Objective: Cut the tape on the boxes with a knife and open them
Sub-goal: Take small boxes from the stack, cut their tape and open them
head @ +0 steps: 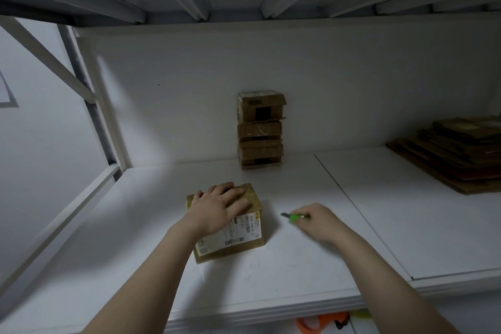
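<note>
Head view, labelled cardboard box point(245, 228) set on the white counter point(271, 274), pressed down by the left grip point(219, 206) with fingers laid straight, green utility knife point(294, 217) clenched in the right grip point(317, 222) just beside the box, stack of boxes point(260, 130) parked at the back wall

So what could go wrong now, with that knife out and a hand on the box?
The left hand lies flat on the cardboard box, so the green utility knife in the right hand could slip into it. A deep cut might also damage whatever is inside. The stack of boxes at the back looks uneven and could topple if bumped.
</note>
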